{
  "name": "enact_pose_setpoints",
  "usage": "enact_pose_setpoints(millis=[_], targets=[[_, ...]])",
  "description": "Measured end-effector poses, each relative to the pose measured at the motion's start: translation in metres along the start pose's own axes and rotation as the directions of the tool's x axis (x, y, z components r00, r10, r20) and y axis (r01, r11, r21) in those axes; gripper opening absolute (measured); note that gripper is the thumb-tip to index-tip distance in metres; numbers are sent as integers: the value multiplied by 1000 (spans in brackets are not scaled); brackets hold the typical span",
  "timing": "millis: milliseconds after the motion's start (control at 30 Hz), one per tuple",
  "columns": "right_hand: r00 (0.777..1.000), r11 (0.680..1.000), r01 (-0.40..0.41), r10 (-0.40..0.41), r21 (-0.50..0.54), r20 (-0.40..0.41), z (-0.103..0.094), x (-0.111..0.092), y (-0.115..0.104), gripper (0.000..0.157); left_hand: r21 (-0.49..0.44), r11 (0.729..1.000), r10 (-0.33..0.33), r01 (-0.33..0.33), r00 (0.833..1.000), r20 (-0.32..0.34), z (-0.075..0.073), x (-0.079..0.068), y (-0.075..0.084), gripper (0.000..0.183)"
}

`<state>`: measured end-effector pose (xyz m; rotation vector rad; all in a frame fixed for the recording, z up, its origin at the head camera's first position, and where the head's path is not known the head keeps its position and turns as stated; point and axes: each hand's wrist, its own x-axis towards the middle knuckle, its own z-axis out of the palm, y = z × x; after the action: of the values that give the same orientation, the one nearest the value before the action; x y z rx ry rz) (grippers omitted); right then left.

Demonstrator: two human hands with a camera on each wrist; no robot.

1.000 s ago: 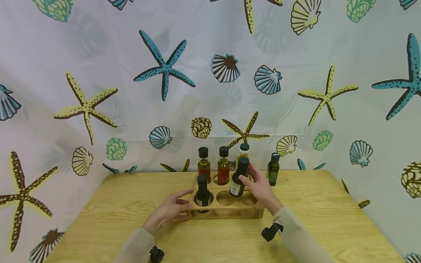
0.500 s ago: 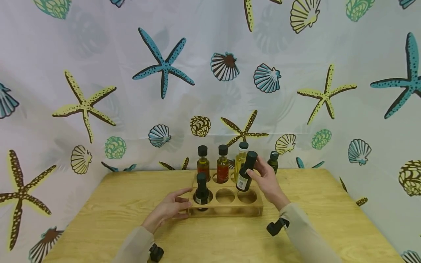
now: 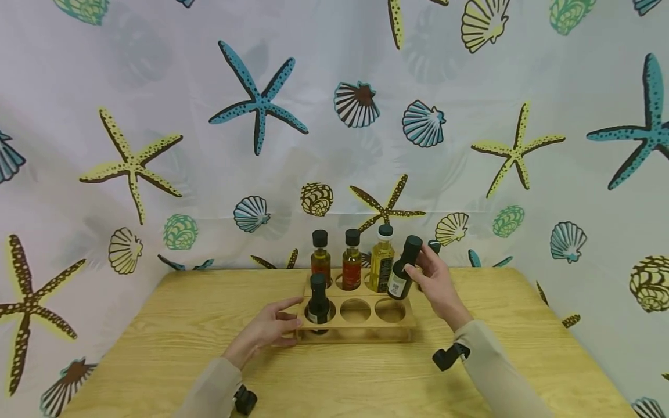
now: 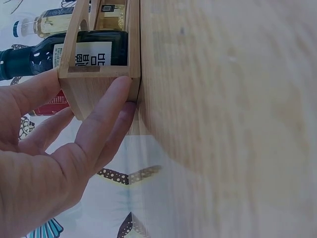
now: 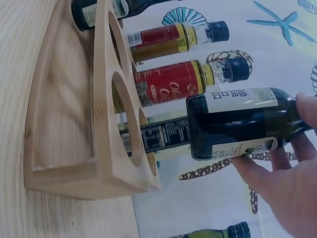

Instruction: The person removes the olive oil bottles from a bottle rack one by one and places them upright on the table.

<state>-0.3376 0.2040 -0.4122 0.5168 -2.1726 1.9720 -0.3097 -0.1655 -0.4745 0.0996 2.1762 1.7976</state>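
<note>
My right hand (image 3: 441, 287) pinches a dark glass bottle (image 3: 401, 277) with a black cap and white label, thumb on one side and fingers on the other. The bottle leans, cap to the right. In the right wrist view the bottle's base is apart from the wooden bottle rack (image 5: 64, 109), over its right end. At the rack's left end my left hand (image 3: 266, 328) rests spread, nearly straight fingers (image 4: 109, 109) against the end panel. Another dark bottle (image 3: 318, 303) stands in the front-left hole.
Two red-labelled oil bottles (image 3: 321, 261) and a yellow oil bottle (image 3: 382, 264) stand in the rack's back row. Behind my right hand is a small green bottle (image 3: 434, 246), mostly hidden. A seashell-print curtain (image 3: 334, 145) hangs behind the wooden table (image 3: 334, 377).
My right hand has moved right with the dark bottle, from over the front-middle hole to the right end of the rack. My left hand stays at the rack's left end.
</note>
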Motion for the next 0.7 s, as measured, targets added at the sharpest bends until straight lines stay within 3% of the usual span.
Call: enact_pose_setpoints(millis=[700], targets=[[1000, 997, -13, 12, -77, -21, -26, -3, 7, 66, 6, 1000, 8, -8, 1000, 20, -1, -2, 2, 60]])
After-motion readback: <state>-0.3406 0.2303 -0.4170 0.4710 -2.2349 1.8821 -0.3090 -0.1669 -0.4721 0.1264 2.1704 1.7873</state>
